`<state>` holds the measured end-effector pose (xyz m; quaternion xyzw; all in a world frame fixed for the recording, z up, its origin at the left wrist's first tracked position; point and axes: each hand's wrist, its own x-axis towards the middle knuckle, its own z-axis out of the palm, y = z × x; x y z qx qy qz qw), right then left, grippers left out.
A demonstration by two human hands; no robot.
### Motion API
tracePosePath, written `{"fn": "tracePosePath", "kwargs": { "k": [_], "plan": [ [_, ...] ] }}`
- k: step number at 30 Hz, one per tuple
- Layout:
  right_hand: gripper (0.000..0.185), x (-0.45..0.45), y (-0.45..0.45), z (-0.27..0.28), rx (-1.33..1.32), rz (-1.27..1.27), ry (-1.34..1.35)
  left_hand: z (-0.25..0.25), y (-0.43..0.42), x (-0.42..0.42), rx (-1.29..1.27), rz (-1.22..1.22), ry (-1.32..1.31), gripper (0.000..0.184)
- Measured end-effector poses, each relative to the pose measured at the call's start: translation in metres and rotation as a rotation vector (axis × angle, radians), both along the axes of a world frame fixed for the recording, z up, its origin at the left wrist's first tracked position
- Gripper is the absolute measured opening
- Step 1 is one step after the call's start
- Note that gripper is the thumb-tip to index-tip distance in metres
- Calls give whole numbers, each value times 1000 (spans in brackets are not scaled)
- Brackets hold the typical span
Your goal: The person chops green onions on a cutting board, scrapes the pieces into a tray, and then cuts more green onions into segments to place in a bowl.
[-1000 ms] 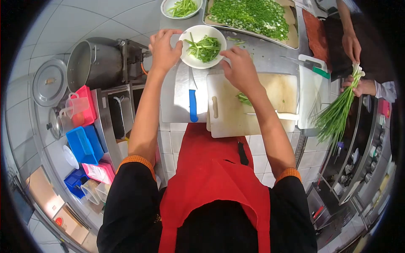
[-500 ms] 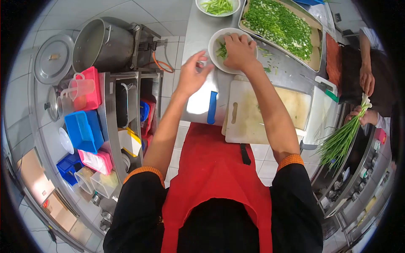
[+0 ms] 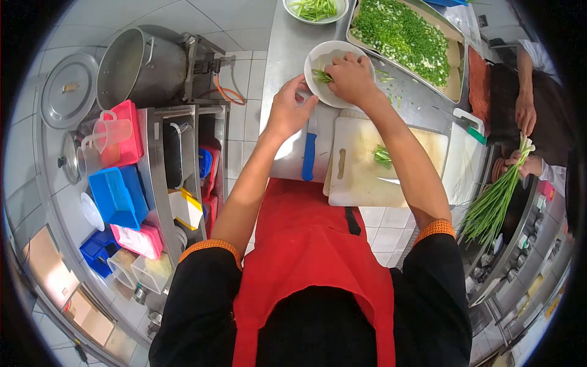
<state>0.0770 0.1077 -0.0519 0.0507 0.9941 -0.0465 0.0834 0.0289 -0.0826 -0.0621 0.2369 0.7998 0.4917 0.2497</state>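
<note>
My right hand (image 3: 350,78) is closed on cut greens (image 3: 321,76) inside the white bowl (image 3: 324,50). At the bowl's lower left rim is my left hand (image 3: 293,109), its thumb and fingers apart around the edge. Below the bowl lies a blue-handled knife (image 3: 310,157). The white cutting board (image 3: 358,177) carries a small bunch of cut greens (image 3: 382,156), with a blade beside it, partly under my right forearm. A second bowl (image 3: 317,21) of green strips stands above.
A tray of chopped green onion (image 3: 400,37) is at the upper right. There, a co-worker's hands (image 3: 527,115) hold a bunch of green onions (image 3: 498,192) near a green-handled knife (image 3: 476,135). A large pot (image 3: 142,68) and a blue bin (image 3: 119,199) stand at left.
The view has shifted, so the bowl appears further right. My right hand has gone from the bowl's rim into it and closed on greens. My left hand left the rim and came back to it.
</note>
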Motion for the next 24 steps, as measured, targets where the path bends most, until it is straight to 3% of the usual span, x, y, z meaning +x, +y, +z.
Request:
{"fn": "tracePosePath", "kwargs": {
  "k": [4,6,7,9,12,19,22,24],
  "plan": [
    [30,10,19,4,-174,-87,133,6,-6,-4,-1,34,29,49],
    [30,8,31,4,-449,-94,277,11,-7,-5,12,59,29,47],
    [30,9,34,9,-447,-94,278,13,-6,-5,24,84,29,45],
    [30,10,42,22,-790,-248,164,20,-3,-4,39,88,10,43],
    [28,15,46,27,-979,-325,236,32,6,-2,90,98,-26,39],
    [28,10,54,28,-1153,-478,243,31,34,-3,286,72,-159,35],
    [27,10,55,26,-1248,-500,264,9,44,-11,427,104,-170,35],
    [28,8,49,28,-1217,-562,292,12,46,-15,379,113,-230,39]
  ]
}}
